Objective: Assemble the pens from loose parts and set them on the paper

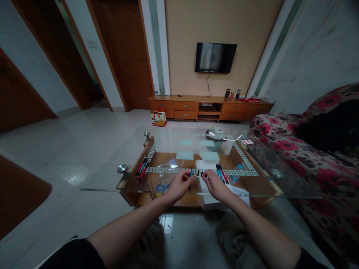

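Note:
My left hand and my right hand meet over the near edge of the glass coffee table. Together they hold a small pen with a blue tip and a black part, the left hand at its blue end and the right hand at the other end. A bunch of pens lies just right of my right hand. Another bunch of red and black pens rests at the table's left. A clear plastic bag lies beyond my left hand.
A white box sits under the glass near my hands. A bowl with wrappers stands at the far side. A floral sofa runs along the right. A TV cabinet lines the far wall, with a paper bag before it.

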`<state>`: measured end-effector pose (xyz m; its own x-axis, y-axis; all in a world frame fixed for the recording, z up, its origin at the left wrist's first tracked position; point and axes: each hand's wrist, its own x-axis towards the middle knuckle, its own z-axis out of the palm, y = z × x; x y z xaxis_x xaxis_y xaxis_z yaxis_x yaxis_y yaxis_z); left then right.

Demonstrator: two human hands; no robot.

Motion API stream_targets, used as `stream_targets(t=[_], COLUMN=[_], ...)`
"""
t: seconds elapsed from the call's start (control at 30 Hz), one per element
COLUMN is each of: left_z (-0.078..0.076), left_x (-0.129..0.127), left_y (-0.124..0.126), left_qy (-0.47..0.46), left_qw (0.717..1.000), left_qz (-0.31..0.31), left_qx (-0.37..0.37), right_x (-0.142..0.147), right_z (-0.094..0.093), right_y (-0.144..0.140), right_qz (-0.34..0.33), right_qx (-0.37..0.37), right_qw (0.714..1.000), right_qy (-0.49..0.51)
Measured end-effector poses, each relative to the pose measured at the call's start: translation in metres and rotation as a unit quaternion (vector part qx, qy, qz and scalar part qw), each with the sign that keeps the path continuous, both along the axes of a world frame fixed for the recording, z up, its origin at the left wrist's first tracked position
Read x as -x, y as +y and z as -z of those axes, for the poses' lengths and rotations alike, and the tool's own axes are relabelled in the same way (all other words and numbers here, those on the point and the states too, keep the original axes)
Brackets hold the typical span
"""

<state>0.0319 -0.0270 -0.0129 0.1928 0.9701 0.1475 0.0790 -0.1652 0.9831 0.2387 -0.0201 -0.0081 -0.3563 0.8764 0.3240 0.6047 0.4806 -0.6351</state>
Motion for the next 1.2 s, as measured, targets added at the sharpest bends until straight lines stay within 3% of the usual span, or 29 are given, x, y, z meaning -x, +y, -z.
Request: stream_targets(t=[0.07, 0.13, 0.23, 0.3, 0.4, 0.53, 0.7, 0.8, 1.0, 1.2], left_z=[-0.002, -0.005, -0.009, -0.011, -0.015, -0.02, -0.022, -0.021, -0.012, -0.01], left_x=[0.0, -0.001, -0.001, -0.002, -0.003, -0.004, -0.006, -0.007, -0.007, -0.007], left_y=[0.0, -0.001, -0.002, -0.003, -0.005, -0.008, -0.014, -0.016, -0.012, -0.01], left_qy=[-0.007, -0.02, -0.041, -0.054, -0.068, -0.068, -0.051, -0.039, 0.001, 0.009], left_qw=[1.0, 1.0, 0.999, 0.998, 0.997, 0.997, 0.99, 0.987, 0.991, 0.993], left_qz=[-0.007, -0.014, -0.016, -0.013, 0.002, 0.035, 0.125, 0.149, 0.129, 0.115], left_qx=[0.01, 0.019, 0.025, 0.027, 0.031, 0.031, 0.028, 0.045, 0.031, 0.039], right_x=[0.001, 0.003, 0.008, 0.009, 0.008, 0.008, 0.014, 0.015, 0.007, 0.008], right_z=[0.003, 0.005, 0.005, 0.002, -0.003, -0.007, -0.008, -0.011, -0.015, -0.019], right_y=[0.003, 0.006, 0.008, 0.007, 0.005, 0.005, 0.002, 0.001, 0.006, 0.004], right_qz=[0.013, 0.029, 0.054, 0.065, 0.068, 0.063, 0.035, 0.046, 0.107, 0.122], right_qx=[0.043, 0.132, 0.272, 0.325, 0.363, 0.377, 0.375, 0.366, 0.259, 0.243], right_qw=[0.998, 0.98, 0.907, 0.851, 0.786, 0.732, 0.74, 0.747, 0.78, 0.803], right_qy=[0.054, 0.148, 0.318, 0.408, 0.496, 0.564, 0.558, 0.553, 0.56, 0.53])
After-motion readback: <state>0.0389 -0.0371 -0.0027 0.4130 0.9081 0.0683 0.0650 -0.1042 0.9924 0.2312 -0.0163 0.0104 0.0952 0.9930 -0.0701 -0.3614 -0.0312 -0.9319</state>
